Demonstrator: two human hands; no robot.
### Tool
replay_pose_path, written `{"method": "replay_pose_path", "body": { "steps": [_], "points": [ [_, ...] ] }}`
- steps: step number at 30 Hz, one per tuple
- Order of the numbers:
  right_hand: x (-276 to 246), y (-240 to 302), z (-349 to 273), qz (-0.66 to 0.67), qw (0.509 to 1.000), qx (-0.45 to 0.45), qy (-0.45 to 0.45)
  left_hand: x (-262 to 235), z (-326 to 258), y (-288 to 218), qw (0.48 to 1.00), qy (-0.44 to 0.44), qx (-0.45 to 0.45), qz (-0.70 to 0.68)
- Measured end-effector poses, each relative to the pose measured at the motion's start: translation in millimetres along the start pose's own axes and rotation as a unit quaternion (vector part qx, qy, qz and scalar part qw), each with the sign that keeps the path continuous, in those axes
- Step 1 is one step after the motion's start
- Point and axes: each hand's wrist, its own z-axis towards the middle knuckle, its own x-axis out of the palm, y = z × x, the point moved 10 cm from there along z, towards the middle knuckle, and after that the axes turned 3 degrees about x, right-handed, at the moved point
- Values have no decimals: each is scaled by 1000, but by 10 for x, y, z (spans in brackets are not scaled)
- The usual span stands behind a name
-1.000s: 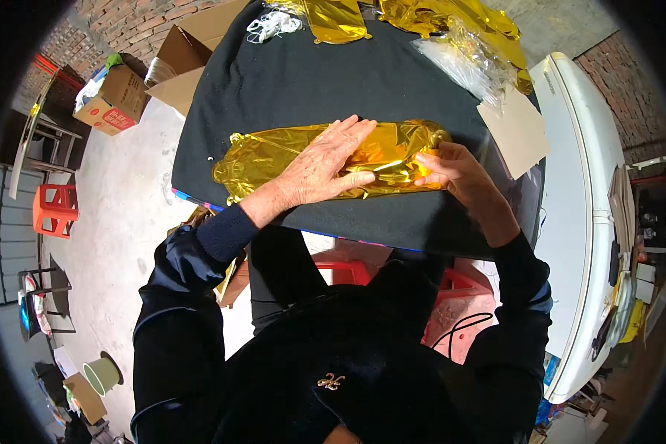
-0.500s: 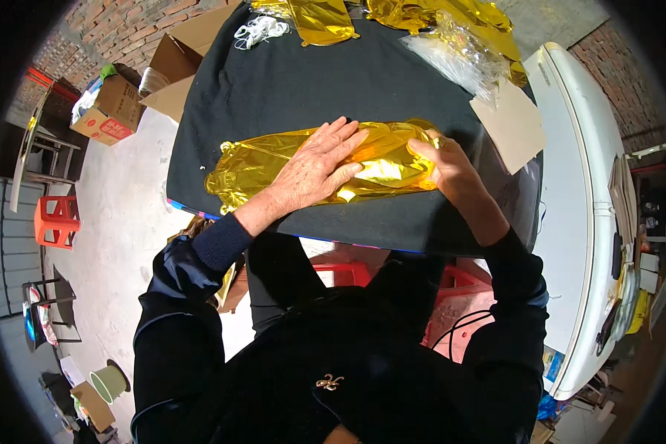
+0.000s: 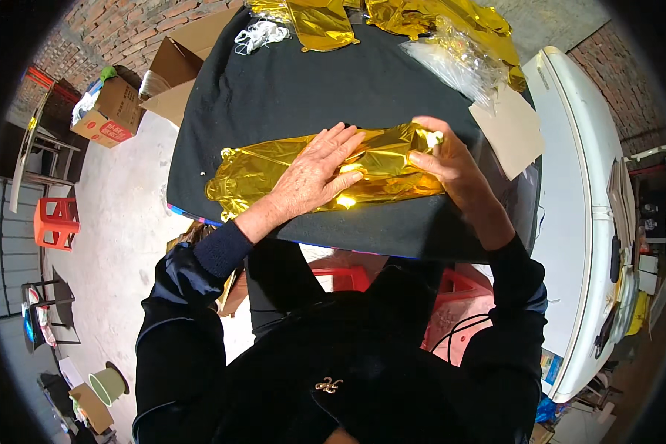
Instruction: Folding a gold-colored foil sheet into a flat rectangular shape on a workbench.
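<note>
A shiny gold foil bag [image 3: 255, 166] lies lengthwise across the black cloth-covered table [image 3: 288, 89], near its front edge. Small white bits, perhaps cord, show at its left corners. My left hand [image 3: 314, 170] rests flat on the middle of the foil, fingers stretched toward the far right. At the right end my right hand [image 3: 459, 166] grips the foil, its thumb on top and its other fingers mostly hidden behind. A white knot-like bit [image 3: 434, 138] sticks out beside that thumb.
Along the far edge lie white cord [image 3: 260, 35], more gold foil [image 3: 322, 26] and clear plastic bags [image 3: 455, 66]. Flat cardboard [image 3: 510, 129] sits at the table's right, beside a white appliance [image 3: 577, 222]. Cartons [image 3: 111, 111] and a red stool [image 3: 55, 222] stand left.
My right hand has shifted its grip at the foil's right end, and the white bit there shows more. The foil there looks flatter and wider. My left hand stays nearly in place.
</note>
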Motion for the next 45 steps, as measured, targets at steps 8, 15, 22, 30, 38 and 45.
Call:
{"method": "replay_pose_path", "body": {
  "steps": [8,15,22,30,38,45],
  "points": [
    [-57,234,-46,-204,974,-100,-14,40,-16,68,1000,13,-14,15],
    [-50,312,-91,-192,973,-125,-22,23,-20,51,1000,11,-20,4],
    [-40,96,51,-92,995,-37,20,15,-12,47,1000,5,-18,-10],
    [6,192,42,43,998,-41,35,-5,-15,57,1000,-4,-26,-9],
    [-123,123,120,6,998,-67,16,-4,-68,114,1000,-19,-23,-4],
    [-837,122,141,-42,977,-105,-183,1,-23,78,1000,-25,-9,-12]
  ]
}}
